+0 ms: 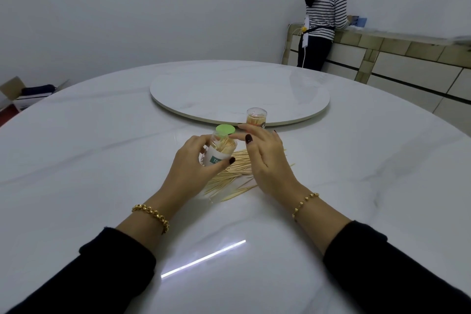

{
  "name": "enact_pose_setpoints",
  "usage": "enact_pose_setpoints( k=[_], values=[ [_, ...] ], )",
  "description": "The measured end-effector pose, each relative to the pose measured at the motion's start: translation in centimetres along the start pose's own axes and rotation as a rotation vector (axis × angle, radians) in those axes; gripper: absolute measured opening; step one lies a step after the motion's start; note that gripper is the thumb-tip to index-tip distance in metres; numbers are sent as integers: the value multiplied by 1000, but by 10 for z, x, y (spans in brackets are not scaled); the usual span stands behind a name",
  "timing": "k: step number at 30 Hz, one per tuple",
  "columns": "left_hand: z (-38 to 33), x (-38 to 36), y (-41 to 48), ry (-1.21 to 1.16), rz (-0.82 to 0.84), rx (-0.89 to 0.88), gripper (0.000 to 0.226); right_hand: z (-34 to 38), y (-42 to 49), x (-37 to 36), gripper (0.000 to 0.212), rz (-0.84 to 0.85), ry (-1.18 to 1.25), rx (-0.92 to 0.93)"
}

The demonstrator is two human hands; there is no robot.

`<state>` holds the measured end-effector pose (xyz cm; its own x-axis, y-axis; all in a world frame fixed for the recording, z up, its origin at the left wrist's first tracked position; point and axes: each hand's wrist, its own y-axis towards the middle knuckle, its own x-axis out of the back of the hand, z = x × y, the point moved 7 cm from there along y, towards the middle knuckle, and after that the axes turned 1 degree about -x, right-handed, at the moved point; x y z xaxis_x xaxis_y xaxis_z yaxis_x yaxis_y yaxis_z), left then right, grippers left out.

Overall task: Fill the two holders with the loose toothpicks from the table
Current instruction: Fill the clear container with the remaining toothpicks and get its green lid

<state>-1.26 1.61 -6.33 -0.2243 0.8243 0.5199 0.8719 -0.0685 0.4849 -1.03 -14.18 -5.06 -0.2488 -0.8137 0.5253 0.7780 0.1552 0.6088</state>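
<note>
My left hand (pixel 193 160) grips a clear toothpick holder (pixel 220 148) with a green lid and a white label, tilted and partly filled with toothpicks, just above the table. My right hand (pixel 265 158) hovers beside it with fingers spread and nothing in it, its fingertips close to the holder's top. Under both hands a pile of loose toothpicks (pixel 229 181) lies on the white table (pixel 102 160). A second clear holder (pixel 257 117) with an orange label stands upright behind my right hand, with toothpicks inside.
A round white turntable (pixel 239 92) sits in the table's middle, just behind the second holder. A person in a striped top (pixel 325 15) stands at a counter at the back right. A cardboard box (pixel 23 92) lies on the floor at left.
</note>
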Motion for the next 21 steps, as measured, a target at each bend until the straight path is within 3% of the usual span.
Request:
enact_pose_setpoints(
  k=[6,13,21],
  values=[
    [-5,0,-1,37,10,-40,50,1,1,2,49,7,-37,93],
    [-9,0,-2,76,20,-78,52,1,1,8,45,-57,274,-50],
    [-15,-5,-3,25,59,-119,47,4,-2,-13,43,120,343,-115]
  ],
)
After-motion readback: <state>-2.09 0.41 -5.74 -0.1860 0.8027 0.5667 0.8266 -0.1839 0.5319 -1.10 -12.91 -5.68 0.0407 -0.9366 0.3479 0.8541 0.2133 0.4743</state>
